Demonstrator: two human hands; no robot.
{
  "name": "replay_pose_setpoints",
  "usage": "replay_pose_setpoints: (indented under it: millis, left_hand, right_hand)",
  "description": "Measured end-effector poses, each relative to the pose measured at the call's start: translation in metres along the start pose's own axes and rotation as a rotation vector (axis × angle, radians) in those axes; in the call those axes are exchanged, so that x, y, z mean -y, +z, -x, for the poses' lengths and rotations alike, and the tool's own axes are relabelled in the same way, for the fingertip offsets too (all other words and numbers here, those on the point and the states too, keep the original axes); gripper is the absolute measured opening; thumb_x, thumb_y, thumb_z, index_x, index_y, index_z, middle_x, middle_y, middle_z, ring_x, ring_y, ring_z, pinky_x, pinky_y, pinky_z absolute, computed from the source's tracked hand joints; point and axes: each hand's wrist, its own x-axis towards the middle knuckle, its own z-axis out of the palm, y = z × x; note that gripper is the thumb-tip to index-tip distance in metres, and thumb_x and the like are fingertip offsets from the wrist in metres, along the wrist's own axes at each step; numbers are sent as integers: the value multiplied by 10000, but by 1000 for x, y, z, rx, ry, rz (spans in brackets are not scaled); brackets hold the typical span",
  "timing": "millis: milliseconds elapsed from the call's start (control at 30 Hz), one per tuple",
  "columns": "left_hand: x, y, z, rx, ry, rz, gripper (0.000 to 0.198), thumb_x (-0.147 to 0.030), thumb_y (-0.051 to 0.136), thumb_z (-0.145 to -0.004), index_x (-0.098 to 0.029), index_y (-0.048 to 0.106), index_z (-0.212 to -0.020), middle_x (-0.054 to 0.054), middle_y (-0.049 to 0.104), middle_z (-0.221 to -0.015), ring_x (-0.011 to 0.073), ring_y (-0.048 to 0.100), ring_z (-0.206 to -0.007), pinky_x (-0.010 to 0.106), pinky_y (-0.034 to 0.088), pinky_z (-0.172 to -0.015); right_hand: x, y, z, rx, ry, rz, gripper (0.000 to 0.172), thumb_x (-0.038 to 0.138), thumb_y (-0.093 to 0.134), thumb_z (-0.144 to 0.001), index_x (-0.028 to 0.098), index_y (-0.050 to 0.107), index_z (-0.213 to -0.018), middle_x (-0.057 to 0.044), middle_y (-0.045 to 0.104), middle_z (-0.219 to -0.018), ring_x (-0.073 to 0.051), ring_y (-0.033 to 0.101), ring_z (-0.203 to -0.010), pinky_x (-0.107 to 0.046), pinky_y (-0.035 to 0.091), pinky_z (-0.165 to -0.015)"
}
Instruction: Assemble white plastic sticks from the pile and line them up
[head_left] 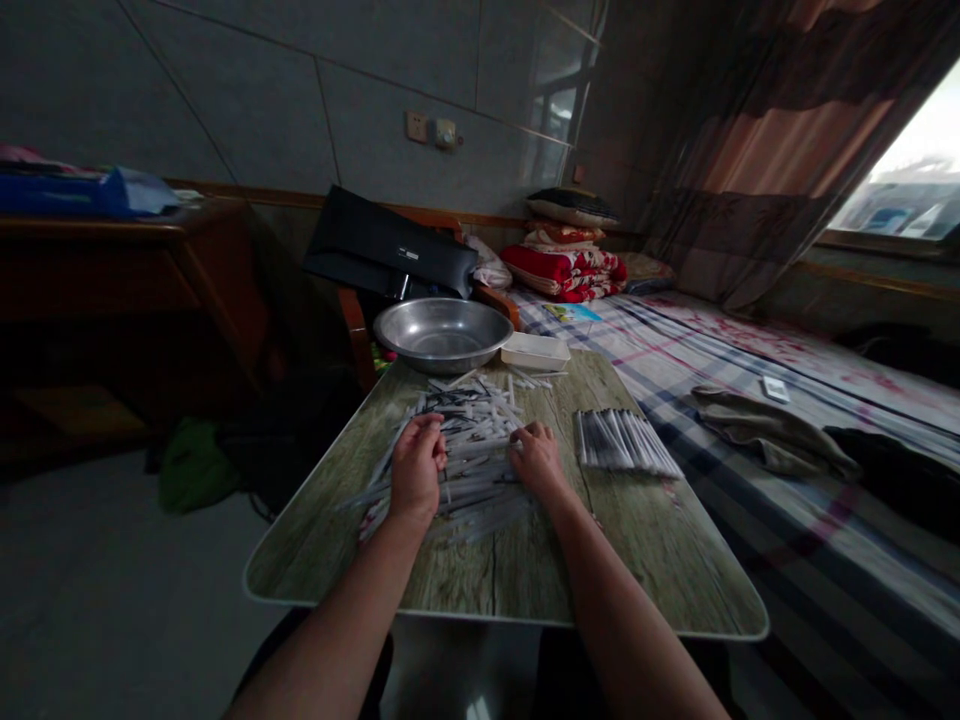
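Note:
A loose heap of slim whitish sticks that look like pen barrels (480, 490) is spread over the wood-patterned table (480, 585). My left hand (416, 468) is over the heap's left side with its fingers curled together; whatever they grip is too small to make out. At the heap's right edge, my right hand (538, 460) has its fingers bent down and closed, with the fingertips partly hidden. To the right of it, a neat row of similar pen-like sticks with dark ends (626, 442) lies side by side.
A wide metal basin (442, 335) is at the table's far edge, beside a shallow white box (535, 352). Behind is a wooden chair with a black case (390, 245). A bed with a checked sheet (675, 340) borders the right; a brown desk (202, 260) stands left.

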Motion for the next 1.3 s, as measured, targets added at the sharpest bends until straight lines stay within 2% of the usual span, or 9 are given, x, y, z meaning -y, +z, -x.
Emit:
replay_pose_setpoints:
  millis: [367, 533, 700, 833, 1000, 1067, 1133, 1233, 1300]
  left_hand:
    - [-2, 1, 0, -29, 4, -7, 194, -282, 641, -711, -169, 588, -859, -85, 423, -500, 35, 322, -380, 135, 226, -365]
    - [-2, 0, -2, -54, 12, 4, 199, -261, 643, -693, -164, 587, -858, -87, 420, -495, 37, 320, -383, 137, 218, -360]
    - [-4, 1, -2, -56, 7, 3, 197, -269, 641, -693, -170, 579, -852, -88, 421, -487, 37, 312, -378, 138, 220, -361]
    - [-5, 0, -3, -60, -11, -7, 204, -266, 634, -692, -168, 577, -862, -85, 434, -499, 34, 317, -381, 136, 218, -365]
    - [-3, 0, -2, -64, -39, -35, 338, -267, 661, -683, -201, 529, -987, -82, 505, -554, 38, 368, -406, 132, 256, -391]
    - [-2, 1, 1, -17, -71, -62, 409, -297, 692, -677, -212, 502, -1029, -78, 537, -582, 43, 391, -419, 136, 284, -404]
    - [-1, 3, 5, 122, -156, -99, 470, -334, 726, -664, -207, 498, -1055, -65, 563, -607, 50, 406, -427, 148, 302, -406]
    - [0, 7, 12, 380, -283, -155, 485, -386, 739, -675, -177, 550, -1068, -31, 592, -637, 57, 420, -439, 161, 302, -401]
    - [1, 10, 16, 436, -284, -152, 414, -430, 713, -708, -151, 604, -993, -14, 590, -637, 56, 426, -456, 162, 309, -408]
  right_hand:
    - [0, 3, -11, 75, -61, 19, 141, 204, 601, -781, 210, 692, -889, -77, 622, -991, -215, 513, -944, -286, 345, -822]
    - [-2, 6, -15, 142, -118, -1, 181, 168, 574, -771, 197, 699, -900, -71, 663, -936, -202, 541, -903, -278, 347, -825]
    - [-4, 4, -13, 101, -119, -37, 161, 164, 593, -709, 185, 705, -822, -88, 641, -934, -210, 540, -905, -292, 360, -817]
    - [-7, -3, -10, 62, -89, -318, 145, 120, 587, -620, 172, 637, -745, -24, 604, -772, -165, 523, -760, -261, 373, -715]
    - [-9, -10, -7, 31, 16, -1057, 126, 250, 629, -671, 191, 553, -752, 46, 502, -644, -112, 444, -599, -229, 338, -587]
    - [-5, -11, -5, -2, 20, -1307, 180, 290, 673, -679, 199, 540, -759, 45, 499, -668, -107, 442, -609, -226, 345, -596]
    - [0, -11, -3, 17, 7, -1441, 221, 298, 714, -673, 204, 539, -769, 40, 507, -695, -106, 448, -626, -225, 357, -613]
    - [8, -13, 1, 120, -51, -1451, 257, 311, 748, -668, 200, 551, -790, 25, 535, -740, -113, 472, -668, -234, 379, -657]
    - [10, -15, 2, 192, -108, -1359, 249, 331, 733, -689, 190, 562, -803, 15, 549, -755, -119, 485, -689, -242, 388, -674]
